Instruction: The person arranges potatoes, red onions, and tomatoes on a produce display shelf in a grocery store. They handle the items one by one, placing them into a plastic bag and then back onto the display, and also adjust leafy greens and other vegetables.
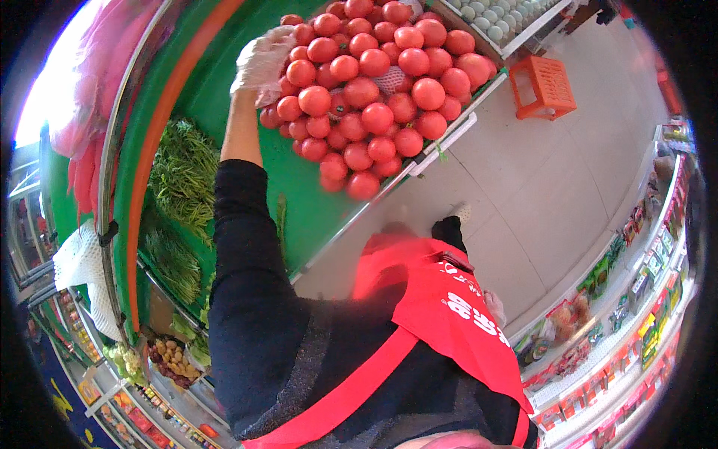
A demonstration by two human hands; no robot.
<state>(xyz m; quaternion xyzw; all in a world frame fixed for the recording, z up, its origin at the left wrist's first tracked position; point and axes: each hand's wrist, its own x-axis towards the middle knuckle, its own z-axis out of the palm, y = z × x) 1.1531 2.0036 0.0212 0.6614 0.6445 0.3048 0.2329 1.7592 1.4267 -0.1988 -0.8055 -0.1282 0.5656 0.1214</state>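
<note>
A large pile of red tomatoes (362,92) sits on a green display surface (303,191) before me. My left hand (263,62), in a thin pale glove, lies against the pile's left side. It is blurred and its fingertips are partly hidden, so whether it grips a tomato is unclear. White foam netting (391,80) shows between some of the tomatoes. Low beside my red apron (432,303), my right hand (495,308) is mostly covered by the apron's edge. What it holds, if anything, is not visible.
Pale eggs (493,17) fill a tray beyond the tomatoes. An orange plastic stool (542,87) stands on the tiled floor (521,185). Leafy greens (185,174) lie left of my arm. Packed shelves (617,337) curve along the right, and pink plastic bags (95,84) hang at upper left.
</note>
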